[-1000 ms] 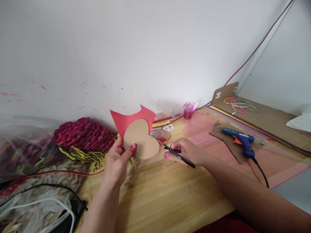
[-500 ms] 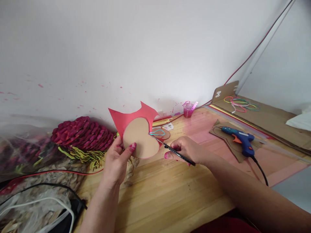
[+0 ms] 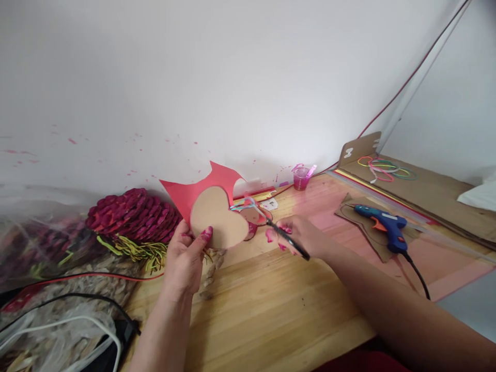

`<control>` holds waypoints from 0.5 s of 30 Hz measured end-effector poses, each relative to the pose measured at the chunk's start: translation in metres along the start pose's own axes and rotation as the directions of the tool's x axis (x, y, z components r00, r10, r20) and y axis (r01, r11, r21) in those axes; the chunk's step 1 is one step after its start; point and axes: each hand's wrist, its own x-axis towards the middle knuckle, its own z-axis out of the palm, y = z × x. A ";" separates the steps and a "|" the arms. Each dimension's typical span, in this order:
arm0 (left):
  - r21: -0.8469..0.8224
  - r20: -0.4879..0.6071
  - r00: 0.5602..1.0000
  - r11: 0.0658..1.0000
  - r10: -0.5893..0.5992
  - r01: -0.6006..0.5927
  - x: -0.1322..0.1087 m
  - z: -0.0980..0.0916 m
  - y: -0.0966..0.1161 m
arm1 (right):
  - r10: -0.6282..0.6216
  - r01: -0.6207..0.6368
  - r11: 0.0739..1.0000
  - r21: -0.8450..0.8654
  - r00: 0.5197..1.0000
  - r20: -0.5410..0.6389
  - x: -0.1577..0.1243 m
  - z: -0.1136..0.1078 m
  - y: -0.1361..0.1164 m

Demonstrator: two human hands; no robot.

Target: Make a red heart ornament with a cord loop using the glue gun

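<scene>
One heart (image 3: 217, 214), one pair of scissors (image 3: 290, 239)

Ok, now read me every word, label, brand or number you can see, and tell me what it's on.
No text can be read here.
Pale strip on the blue glue gun: too small to read.
Small white scrap near the wall: dark marks, too blurred to tell if they're writing.

I'm viewing, remotely, what looks like a small craft workshop: a wooden worktable (image 3: 263, 310) against a white wall (image 3: 232, 77) flecked with pink paint, a magenta-stained cup (image 3: 300, 180), a blue glue gun (image 3: 392, 227) on cut cardboard (image 3: 371, 238), black scissors (image 3: 288, 239) and looped coloured cords (image 3: 383, 169).
</scene>
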 end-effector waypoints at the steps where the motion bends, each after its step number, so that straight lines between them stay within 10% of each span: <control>1: -0.013 0.006 1.000 1.000 -0.017 0.017 -0.001 0.002 -0.001 | 0.024 -0.021 0.996 0.092 0.999 -0.034 0.002 -0.001 -0.001; 8: 0.031 0.204 0.963 0.984 -0.176 0.173 -0.017 0.018 -0.014 | 0.015 0.067 0.793 0.605 0.991 -0.129 0.014 0.003 0.010; 15: 0.129 0.103 0.994 0.992 -0.031 0.017 -0.018 0.018 -0.025 | 0.025 0.141 0.829 0.542 0.958 -0.287 0.013 0.005 0.003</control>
